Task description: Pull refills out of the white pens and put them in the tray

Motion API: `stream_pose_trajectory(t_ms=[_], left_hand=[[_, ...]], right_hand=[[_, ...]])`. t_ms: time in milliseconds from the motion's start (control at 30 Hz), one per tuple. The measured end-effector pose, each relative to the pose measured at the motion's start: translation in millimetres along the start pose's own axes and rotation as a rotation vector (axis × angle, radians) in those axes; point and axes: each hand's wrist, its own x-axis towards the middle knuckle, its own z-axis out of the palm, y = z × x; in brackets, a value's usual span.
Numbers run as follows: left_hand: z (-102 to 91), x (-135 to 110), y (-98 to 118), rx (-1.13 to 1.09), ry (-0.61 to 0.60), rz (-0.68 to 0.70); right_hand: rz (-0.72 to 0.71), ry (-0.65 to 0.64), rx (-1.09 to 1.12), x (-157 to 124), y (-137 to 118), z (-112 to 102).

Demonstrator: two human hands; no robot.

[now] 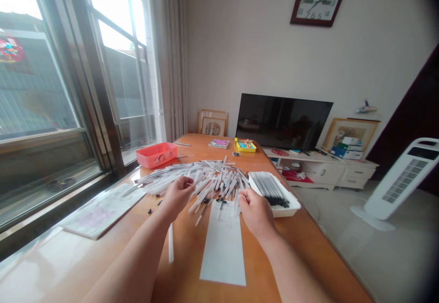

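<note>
Lying nearest you on the wooden table [187,271] are a long white paper strip [222,248] and, to its left, one loose clear tube [170,243]. Farther left is a pale booklet [103,211]. Your left hand [178,196] hangs at the near edge of the pile, thumb and fingertips drawn close together; you cannot tell whether they pinch anything. Your right hand [256,209] is beside the far end of the strip, fingers curled, tips by a clear tube; whether they grip it cannot be told. The pile of tubes [206,177] spreads across the middle of the table, with small black caps [149,211] around its near side. Just right of it, a white tray [291,211] holds a row of dark-ended tubes [270,188]. Beyond the pile's left side stands a red box [154,157]; past that, a book [218,143] and a yellow box [245,146].
</note>
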Motion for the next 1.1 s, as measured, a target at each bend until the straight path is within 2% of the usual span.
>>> stream_pose_trajectory(t_ms=[100, 233, 467, 567, 667, 767, 867, 967, 1100], left_hand=[[13.8, -12, 6, -0.160, -0.204, -0.070], [21.7, -22, 10, -0.261, -0.330, -0.113], [33.8, -35, 16, -0.293, -0.536, -0.078], [34.9, -36, 17, -0.229, -0.579, -0.048], [27.8, -31, 13, 0.028, -0.509, 0.026], [17.7, -24, 6, 0.562, -0.363, 0.153], [12.8, -22, -2, 0.990, -0.333, 0.212], [15.1, -23, -5, 1.168, -0.332, 0.225], [20.5, -25, -4, 1.247, -0.321, 0.228]], right_hand=[[-0.075, -0.059, 0.096, -6, -8, 6], [-0.094, -0.162, 0.307, -12, -18, 13], [0.050, -0.442, 0.693, -19, -30, 21], [0.138, -0.497, 0.762, -17, -29, 23], [0.212, -0.444, 0.767, -13, -23, 23], [0.238, -0.357, 0.776, -10, -16, 24], [0.246, -0.310, 0.770, -9, -12, 25], [0.254, -0.297, 0.764, -8, -11, 25], [0.252, -0.291, 0.748, -8, -11, 25]])
